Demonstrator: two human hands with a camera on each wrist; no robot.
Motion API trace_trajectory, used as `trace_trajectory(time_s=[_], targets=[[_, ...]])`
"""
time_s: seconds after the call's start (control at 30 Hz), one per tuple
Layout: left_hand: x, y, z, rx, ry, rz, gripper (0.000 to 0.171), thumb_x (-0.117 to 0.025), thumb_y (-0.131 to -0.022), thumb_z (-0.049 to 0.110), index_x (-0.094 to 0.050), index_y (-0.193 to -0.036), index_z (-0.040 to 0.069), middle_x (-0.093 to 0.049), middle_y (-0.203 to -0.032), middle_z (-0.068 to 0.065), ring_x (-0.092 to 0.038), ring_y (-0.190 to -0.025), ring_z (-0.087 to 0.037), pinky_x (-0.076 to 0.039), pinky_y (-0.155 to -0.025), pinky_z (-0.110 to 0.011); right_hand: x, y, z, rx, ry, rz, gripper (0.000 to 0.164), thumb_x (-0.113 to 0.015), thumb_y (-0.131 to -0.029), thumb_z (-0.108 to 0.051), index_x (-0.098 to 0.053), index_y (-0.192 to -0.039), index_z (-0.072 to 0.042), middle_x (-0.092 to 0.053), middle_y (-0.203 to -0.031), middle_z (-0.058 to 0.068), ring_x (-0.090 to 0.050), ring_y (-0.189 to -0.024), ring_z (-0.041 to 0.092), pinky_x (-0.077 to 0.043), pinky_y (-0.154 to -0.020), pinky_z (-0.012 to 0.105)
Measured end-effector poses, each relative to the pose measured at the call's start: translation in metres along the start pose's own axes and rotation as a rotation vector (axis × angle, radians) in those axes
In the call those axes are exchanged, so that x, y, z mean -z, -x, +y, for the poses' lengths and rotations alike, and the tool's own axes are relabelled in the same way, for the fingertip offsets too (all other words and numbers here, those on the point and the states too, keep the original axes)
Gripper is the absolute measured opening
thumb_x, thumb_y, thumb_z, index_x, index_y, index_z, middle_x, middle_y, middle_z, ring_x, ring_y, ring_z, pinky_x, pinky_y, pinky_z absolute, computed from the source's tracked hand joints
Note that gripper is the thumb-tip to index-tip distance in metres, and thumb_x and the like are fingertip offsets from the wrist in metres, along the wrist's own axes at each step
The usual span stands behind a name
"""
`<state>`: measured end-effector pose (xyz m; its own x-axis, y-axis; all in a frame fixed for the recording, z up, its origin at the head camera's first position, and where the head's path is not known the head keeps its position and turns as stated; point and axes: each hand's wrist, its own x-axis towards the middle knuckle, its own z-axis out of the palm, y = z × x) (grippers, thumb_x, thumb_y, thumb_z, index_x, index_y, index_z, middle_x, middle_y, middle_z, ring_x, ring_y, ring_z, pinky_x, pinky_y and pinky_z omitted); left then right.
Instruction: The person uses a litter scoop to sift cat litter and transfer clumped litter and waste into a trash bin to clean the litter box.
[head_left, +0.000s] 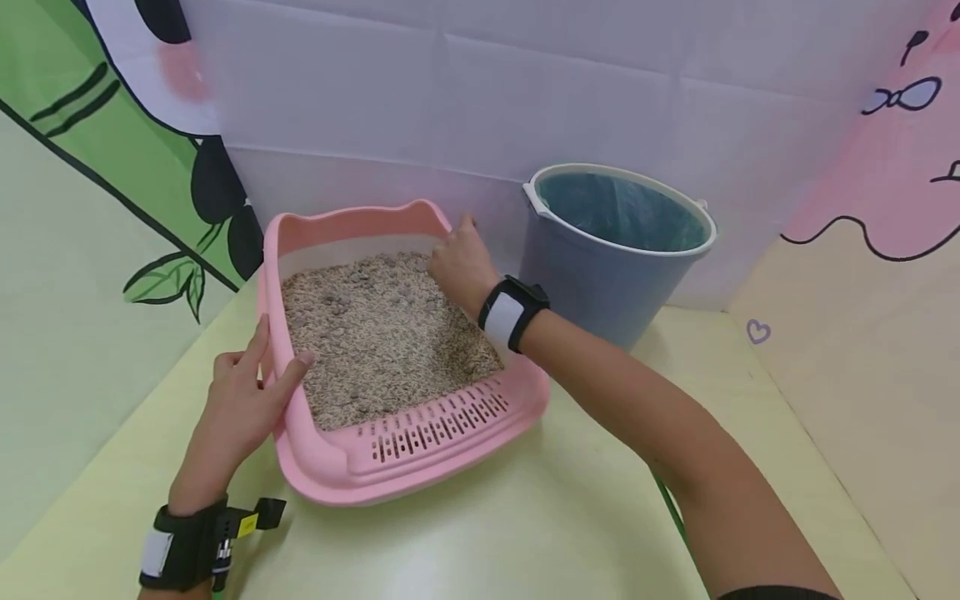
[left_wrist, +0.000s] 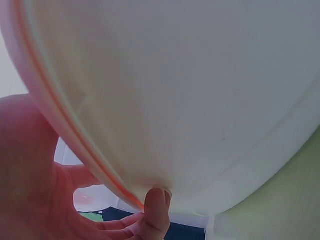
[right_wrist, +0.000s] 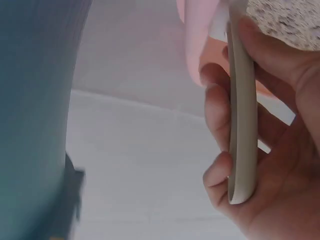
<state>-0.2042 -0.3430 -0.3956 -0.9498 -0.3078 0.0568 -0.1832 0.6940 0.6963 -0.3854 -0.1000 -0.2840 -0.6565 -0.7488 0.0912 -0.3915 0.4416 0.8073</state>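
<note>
Nearest to us, our left hand (head_left: 243, 400) rests on the left rim of the pink tray (head_left: 450, 433); the forearm runs up from the bottom edge, a black wrist strap (head_left: 187, 546) round it; the thumb lies over the rim on the inner side, its tip just at the litter (head_left: 382, 333), while the fingers reach down the outer wall; in the left wrist view a fingertip (left_wrist: 156, 205) presses the underside of the pale wall (left_wrist: 190, 100), so the hand clasps the rim between thumb and fingers.

The tray sits on the yellow-green table (head_left: 525, 517), its slotted lip toward us and its raised, eared back toward the wall; grey-brown litter fills it.

Our right arm crosses in from the lower right, stretched long over the table, a black band (head_left: 513, 312) at the wrist; the right hand (head_left: 461, 262) is at the tray's far right corner, knuckles up, fingers turned down; the right wrist view shows the fingers (right_wrist: 220, 115) curled round a flat beige handle (right_wrist: 242, 125), held edge-on, with the pink rim and litter just past it; what the handle leads to is hidden.

Just beside the tray, to its right, stands a grey-blue bucket (head_left: 600, 283) with a pale rim; behind it hangs a white sheet (head_left: 525, 100).
</note>
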Motion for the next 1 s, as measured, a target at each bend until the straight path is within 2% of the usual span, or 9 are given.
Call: trace_trajectory(time_s=[0.2,0.33,0.47,0.6,0.7,0.77,0.87,0.93,1.0], targets=[[0.002,0.0,-0.001,-0.012,0.008,0.017,0.092,-0.047,-0.103,0.065,0.006,-0.168,0.028,-0.021,-0.149,-0.046,-0.049,-0.104,-0.05,-0.05,-0.067,-0.034,-0.004,-0.026,0.005,0.026,0.019,-0.108,0.025,-0.05,-0.111,-0.018,-0.057,-0.087,-0.021,-0.044,-0.074,-0.006,-0.041,-0.074,0.015,-0.03,-0.087,0.038],[0.001,0.0,-0.003,-0.009,0.005,0.025,0.092,-0.047,-0.103,0.066,0.006,-0.168,0.028,-0.023,-0.147,-0.045,-0.049,-0.102,-0.048,-0.048,-0.066,-0.034,-0.005,-0.035,0.011,0.032,-0.036,-0.149,0.021,-0.053,-0.111,-0.026,-0.064,-0.094,-0.021,-0.059,-0.081,-0.008,-0.05,-0.077,0.013,-0.039,-0.098,0.037],[-0.001,0.002,-0.006,0.012,0.017,0.005,0.092,-0.047,-0.102,0.066,0.007,-0.167,0.029,-0.021,-0.149,-0.045,-0.049,-0.104,-0.05,-0.051,-0.067,-0.033,-0.001,-0.039,0.002,0.03,-0.025,-0.192,0.021,-0.052,-0.111,-0.025,-0.072,-0.105,-0.022,-0.073,-0.095,-0.006,-0.063,-0.091,0.015,-0.041,-0.112,0.045],[-0.003,0.004,-0.006,0.02,0.015,-0.012,0.093,-0.047,-0.102,0.066,0.008,-0.167,0.029,-0.02,-0.15,-0.046,-0.049,-0.106,-0.052,-0.052,-0.068,-0.034,0.008,-0.039,-0.015,0.025,0.056,-0.258,0.029,-0.044,-0.113,-0.021,-0.067,-0.095,-0.024,-0.062,-0.082,-0.008,-0.053,-0.082,0.014,-0.035,-0.094,0.04],[-0.003,0.004,-0.004,-0.005,0.01,-0.002,0.092,-0.047,-0.103,0.066,0.007,-0.168,0.029,-0.021,-0.149,-0.046,-0.049,-0.107,-0.053,-0.051,-0.067,-0.035,0.012,-0.036,-0.02,0.013,0.06,-0.326,0.027,-0.043,-0.113,-0.024,-0.06,-0.092,-0.024,-0.048,-0.07,-0.008,-0.042,-0.072,0.013,-0.027,-0.085,0.04],[-0.002,0.003,-0.003,-0.025,0.005,0.012,0.092,-0.048,-0.103,0.066,0.006,-0.168,0.029,-0.022,-0.147,-0.046,-0.048,-0.106,-0.052,-0.051,-0.067,-0.035,0.01,-0.033,-0.017,-0.006,0.013,-0.35,0.026,-0.045,-0.112,-0.026,-0.058,-0.09,-0.025,-0.045,-0.067,-0.007,-0.041,-0.071,0.013,-0.03,-0.087,0.039],[-0.001,0.002,-0.001,-0.037,0.004,0.022,0.092,-0.048,-0.103,0.066,0.006,-0.168,0.028,-0.024,-0.146,-0.045,-0.049,-0.105,-0.05,-0.049,-0.067,-0.035,0.002,-0.028,-0.004,-0.045,-0.139,-0.321,0.026,-0.047,-0.113,-0.026,-0.055,-0.088,-0.023,-0.047,-0.071,-0.006,-0.048,-0.078,0.014,-0.038,-0.105,0.042],[0.0,0.002,-0.001,-0.034,0.0,0.024,0.093,-0.048,-0.103,0.066,0.006,-0.168,0.028,-0.025,-0.146,-0.045,-0.05,-0.104,-0.05,-0.049,-0.067,-0.035,-0.005,-0.025,0.006,-0.056,-0.26,-0.271,0.027,-0.048,-0.113,-0.027,-0.061,-0.09,-0.021,-0.057,-0.078,-0.005,-0.059,-0.086,0.016,-0.038,-0.115,0.049],[0.0,0.002,-0.002,-0.026,0.0,0.022,0.093,-0.048,-0.102,0.067,0.006,-0.168,0.027,-0.024,-0.147,-0.046,-0.052,-0.103,-0.05,-0.05,-0.066,-0.034,-0.011,-0.021,0.014,-0.045,-0.368,-0.234,0.025,-0.048,-0.113,-0.025,-0.068,-0.099,-0.017,-0.069,-0.089,-0.001,-0.067,-0.095,0.021,-0.04,-0.116,0.053]])
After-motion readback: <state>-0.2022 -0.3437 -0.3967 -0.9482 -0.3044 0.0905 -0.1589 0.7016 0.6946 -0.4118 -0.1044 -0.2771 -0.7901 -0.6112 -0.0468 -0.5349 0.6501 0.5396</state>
